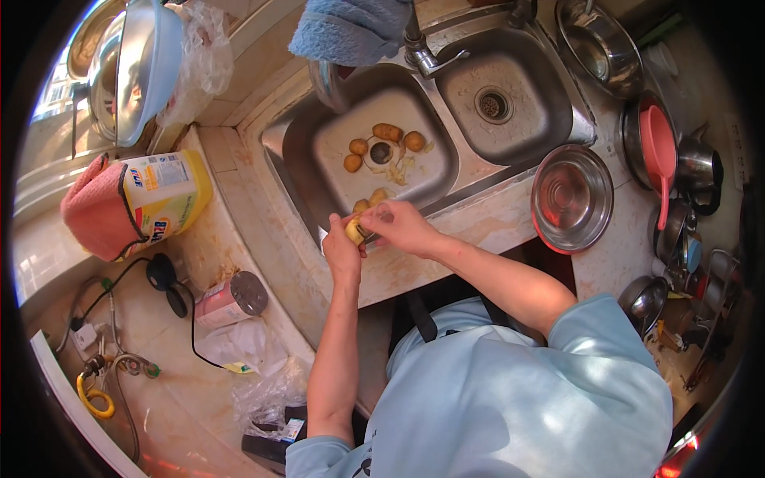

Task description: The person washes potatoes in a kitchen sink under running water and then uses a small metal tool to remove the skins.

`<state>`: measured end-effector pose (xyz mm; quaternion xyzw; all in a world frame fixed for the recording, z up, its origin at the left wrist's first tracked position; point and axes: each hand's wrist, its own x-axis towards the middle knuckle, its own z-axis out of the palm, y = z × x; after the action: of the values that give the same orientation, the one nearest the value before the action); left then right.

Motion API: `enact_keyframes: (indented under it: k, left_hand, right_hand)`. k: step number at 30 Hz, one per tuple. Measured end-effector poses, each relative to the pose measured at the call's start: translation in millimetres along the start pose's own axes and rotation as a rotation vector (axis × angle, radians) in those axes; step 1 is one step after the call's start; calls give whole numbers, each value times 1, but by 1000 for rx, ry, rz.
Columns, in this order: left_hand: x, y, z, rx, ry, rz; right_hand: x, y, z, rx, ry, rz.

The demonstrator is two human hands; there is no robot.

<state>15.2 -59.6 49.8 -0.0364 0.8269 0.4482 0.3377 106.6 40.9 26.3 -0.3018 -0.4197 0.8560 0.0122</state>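
Note:
Over the front edge of the left sink basin [334, 143], my left hand [342, 251] is closed around a partly peeled potato [355, 232]. My right hand [403, 226] meets it from the right, its fingers pinched on what looks like a small peeler [362, 227], mostly hidden by the fingers. Below my hands in the basin, a yellowish potato [378, 196] lies close to another one [361, 206]. Several brown potatoes [387, 132] lie around the drain [381, 153], with thin peelings [395, 173] beside it.
A faucet [425, 60] and a blue towel [352, 30] hang over the basin's back. The right basin [538, 113] has an open drain. A steel bowl [572, 200] stands on the right counter near a pink ladle [657, 143]. A detergent jug [164, 197] and cables [194, 322] lie left.

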Motion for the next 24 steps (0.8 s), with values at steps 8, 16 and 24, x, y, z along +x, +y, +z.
enact_keyframes:
  k: [8, 16, 24]
  left_hand:
    - [3, -12, -6, -43, 36, 161]
    - [6, -8, -4, -156, 28, 53]
    - [10, -19, -8, -315, -68, 180]
  right_hand:
    - [13, -5, -18, -138, -180, -70]
    - [9, -10, -6, -104, -90, -46]
    - [31, 5, -16, 315, -8, 128]
